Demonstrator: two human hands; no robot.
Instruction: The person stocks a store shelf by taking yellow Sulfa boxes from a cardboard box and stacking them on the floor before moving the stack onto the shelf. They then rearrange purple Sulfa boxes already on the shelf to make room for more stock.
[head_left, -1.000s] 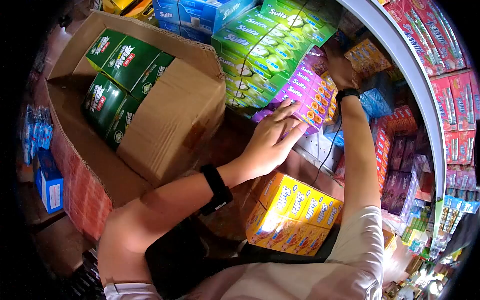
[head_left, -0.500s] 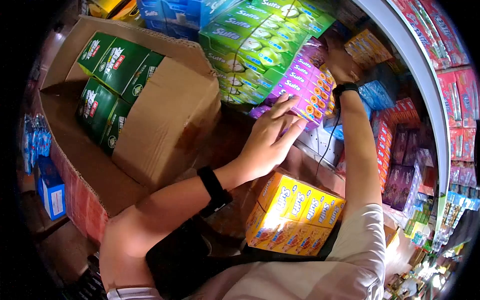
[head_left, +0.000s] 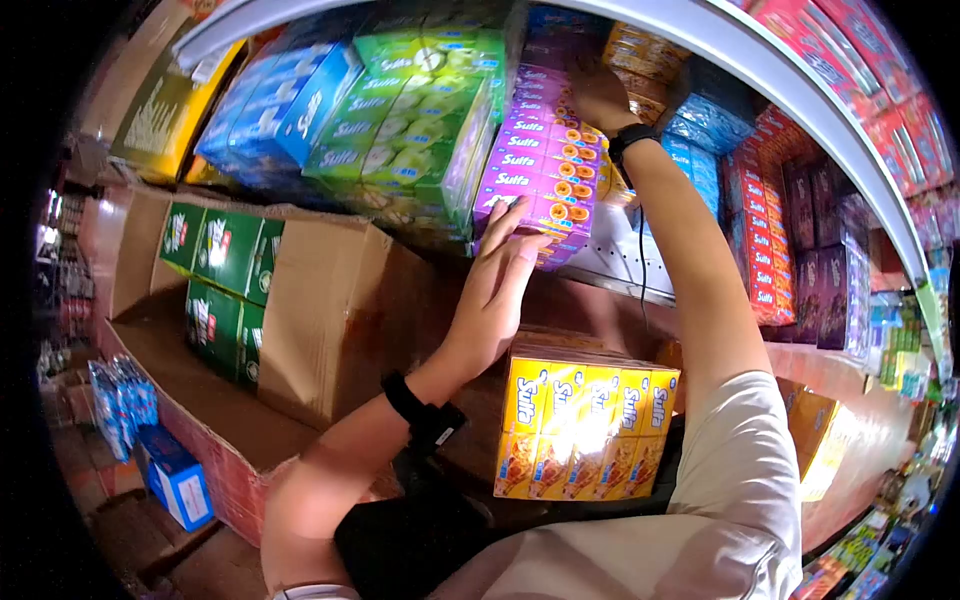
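Purple boxes (head_left: 530, 150) with orange fruit pictures stand in a row on the shelf. My left hand (head_left: 489, 290) rests its fingertips on the front end of this row, with the fingers apart. Farther back, my right hand (head_left: 600, 95) reaches in along the right side of the row; its fingers are dark and partly hidden. Green boxes (head_left: 410, 130) in clear wrap sit directly left of the purple ones. Close to my body, below my hands, is a yellow pack (head_left: 587, 430) of boxes.
At the left, an open carton (head_left: 190, 375) holds green boxes (head_left: 228, 250). Blue packs (head_left: 280, 105) stand behind it. A white shelf edge (head_left: 780, 70) arches overhead. Red boxes (head_left: 765, 240) and a hanging black cable (head_left: 643, 260) are at the right.
The view has turned, showing more of the shelf. The purple row now stands straighter. My left hand is still at its front end and my right hand still at its far right side.
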